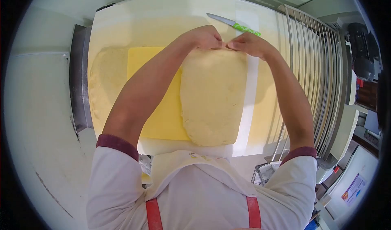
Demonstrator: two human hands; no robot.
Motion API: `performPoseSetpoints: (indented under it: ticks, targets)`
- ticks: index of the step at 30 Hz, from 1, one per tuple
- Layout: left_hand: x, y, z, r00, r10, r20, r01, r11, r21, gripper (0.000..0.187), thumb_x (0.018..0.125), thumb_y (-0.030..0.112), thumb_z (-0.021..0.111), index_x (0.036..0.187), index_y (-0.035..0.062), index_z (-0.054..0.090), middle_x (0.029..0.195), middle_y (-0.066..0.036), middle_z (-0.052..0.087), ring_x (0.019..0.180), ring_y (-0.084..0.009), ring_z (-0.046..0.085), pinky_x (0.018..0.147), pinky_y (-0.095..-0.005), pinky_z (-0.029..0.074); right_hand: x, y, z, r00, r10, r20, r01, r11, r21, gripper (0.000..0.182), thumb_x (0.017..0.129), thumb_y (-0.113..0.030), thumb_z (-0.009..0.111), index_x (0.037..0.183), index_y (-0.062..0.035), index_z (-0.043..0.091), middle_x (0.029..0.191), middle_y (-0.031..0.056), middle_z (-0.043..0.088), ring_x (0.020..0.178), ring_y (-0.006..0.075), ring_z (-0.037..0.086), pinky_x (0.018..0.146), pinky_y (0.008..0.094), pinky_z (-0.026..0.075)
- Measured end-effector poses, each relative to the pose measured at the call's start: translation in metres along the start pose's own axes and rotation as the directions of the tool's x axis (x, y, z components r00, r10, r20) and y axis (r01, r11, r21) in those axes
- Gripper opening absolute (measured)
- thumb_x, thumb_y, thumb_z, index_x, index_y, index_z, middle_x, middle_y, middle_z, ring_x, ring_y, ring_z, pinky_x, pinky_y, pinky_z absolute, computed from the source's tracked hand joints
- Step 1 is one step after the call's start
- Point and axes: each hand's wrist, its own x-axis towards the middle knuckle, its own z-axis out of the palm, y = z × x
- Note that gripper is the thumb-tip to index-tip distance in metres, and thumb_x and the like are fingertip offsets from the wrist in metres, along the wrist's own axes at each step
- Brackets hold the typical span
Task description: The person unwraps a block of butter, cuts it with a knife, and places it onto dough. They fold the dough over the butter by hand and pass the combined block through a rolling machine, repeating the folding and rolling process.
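Observation:
A sheet of pale dough (214,95) lies on the work table with its right part folded over a yellow slab, seemingly butter (163,120). To the left, the dough's other part (108,75) is spread flat. At the far edge of the folded part, my left hand (207,37) is closed, its fingers pinching the dough. Close beside it, my right hand (251,45) grips the same edge between thumb and fingers. The fingertips of both hands nearly meet. Just beyond them lies a knife (232,23) with a green patterned handle, its blade pointing left.
The pale work table (171,5) stands against a wall at its far side. A metal rack (313,79) with many bars runs along the right. At the left is a metal edge (79,79). A dark motor-like machine (362,50) sits at far right.

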Motion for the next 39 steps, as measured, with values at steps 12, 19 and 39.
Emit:
performPoseSetpoints:
  ticks: [12, 19, 39]
  targets:
    - [0.04, 0.042, 0.045, 0.988, 0.143, 0.055, -0.148, 0.983, 0.106, 0.019, 0.087, 0.018, 0.063, 0.092, 0.0017, 0.071, 0.078, -0.008, 0.067, 0.074, -0.0137, 0.057, 0.069, -0.0307, 0.046, -0.087, 0.021, 0.023, 0.693, 0.079, -0.717, 0.467, 0.708, 0.53, 0.038, 0.096, -0.025, 0.053, 0.123, 0.0015, 0.057, 0.104, 0.0094, 0.064, 0.095, 0.0171, 0.06, 0.087, 0.0309, 0.048]
    - [0.056, 0.042, 0.049, 0.982, 0.095, 0.164, -0.084, 0.994, -0.072, 0.018, 0.089, 0.015, 0.059, 0.092, 0.0026, 0.07, 0.082, -0.002, 0.067, 0.077, -0.0106, 0.057, 0.072, -0.03, 0.048, -0.186, 0.08, 0.15, 0.589, 0.414, -0.694, 0.451, 0.544, 0.707, 0.031, 0.097, -0.021, 0.052, 0.118, 0.0005, 0.06, 0.099, 0.0086, 0.065, 0.093, 0.0156, 0.061, 0.085, 0.0295, 0.049]
    - [-0.286, -0.012, 0.149, 0.978, -0.201, 0.054, 0.157, 0.548, -0.821, 0.037, 0.093, 0.034, 0.06, 0.1, -0.0014, 0.062, 0.092, -0.013, 0.065, 0.083, -0.0164, 0.064, 0.076, -0.0305, 0.052, -0.203, -0.019, 0.245, 0.679, -0.493, -0.543, 0.396, 0.87, -0.295, 0.038, 0.076, -0.015, 0.074, 0.111, -0.0064, 0.064, 0.095, 0.0091, 0.063, 0.089, 0.0232, 0.06, 0.076, 0.0376, 0.048]
